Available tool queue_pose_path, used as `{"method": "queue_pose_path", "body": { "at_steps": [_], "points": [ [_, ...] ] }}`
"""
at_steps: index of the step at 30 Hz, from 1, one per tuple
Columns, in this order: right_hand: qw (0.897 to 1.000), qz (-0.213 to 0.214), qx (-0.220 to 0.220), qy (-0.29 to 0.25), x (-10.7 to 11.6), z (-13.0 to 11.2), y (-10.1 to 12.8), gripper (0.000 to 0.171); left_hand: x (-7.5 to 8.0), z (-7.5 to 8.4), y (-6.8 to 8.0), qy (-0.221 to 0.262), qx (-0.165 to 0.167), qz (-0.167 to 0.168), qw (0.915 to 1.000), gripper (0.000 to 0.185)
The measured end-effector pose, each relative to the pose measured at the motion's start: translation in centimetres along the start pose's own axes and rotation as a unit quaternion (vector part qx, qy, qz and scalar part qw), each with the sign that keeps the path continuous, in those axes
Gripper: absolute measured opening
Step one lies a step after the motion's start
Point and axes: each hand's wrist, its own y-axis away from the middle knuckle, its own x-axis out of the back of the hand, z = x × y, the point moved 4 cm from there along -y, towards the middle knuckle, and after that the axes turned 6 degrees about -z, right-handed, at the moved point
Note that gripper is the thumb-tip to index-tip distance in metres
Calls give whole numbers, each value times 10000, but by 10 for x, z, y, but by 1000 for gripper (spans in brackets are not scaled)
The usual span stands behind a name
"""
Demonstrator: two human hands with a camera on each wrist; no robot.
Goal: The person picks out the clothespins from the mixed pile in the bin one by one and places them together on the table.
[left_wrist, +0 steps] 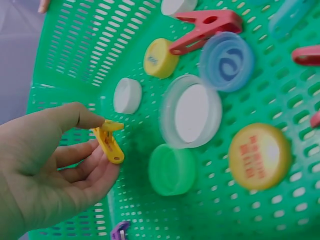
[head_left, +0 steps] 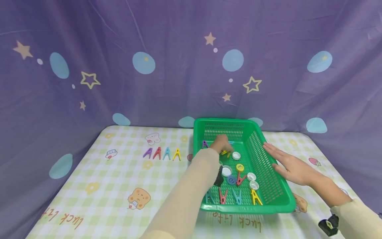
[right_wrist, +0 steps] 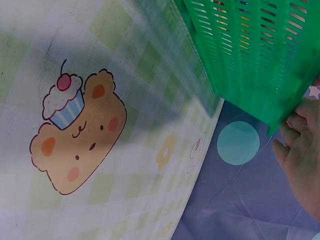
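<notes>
Yellow clothespin (left_wrist: 109,142), pinched between thumb and curled fingers of the left hand (left_wrist: 47,165) inside the green basket (head_left: 270,172), whose outer wall the right hand (head_left: 290,166) touches with straight, slightly spread fingers.

Basket (head_left: 270,172) right on table (head_left: 98,186) (caps (head_left: 226,171), pegs (head_left: 222,196) inside); peg row (head_left: 162,153) left.

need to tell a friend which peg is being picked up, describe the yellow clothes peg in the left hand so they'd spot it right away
Find the green plastic basket on the checked tablecloth. At its far end the left hand reaches in, and the yellow clothes peg is pinched between thumb and fingers. It is the only peg lifted off the basket floor, beside a small white bottle cap; the other pegs lie loose.
</notes>
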Motion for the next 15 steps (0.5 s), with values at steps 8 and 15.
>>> {"method": "queue_pose_path", "body": {
  "at_steps": [8,15],
  "points": [
    [10000,-28,-63,8,0,1,2,61,12,0,3,828,-235,-739,9935,21],
    [10000,17,31,-22,1,-1,0,60,18,1,8,1396,-514,-1529,9770,21]
  ]
}}
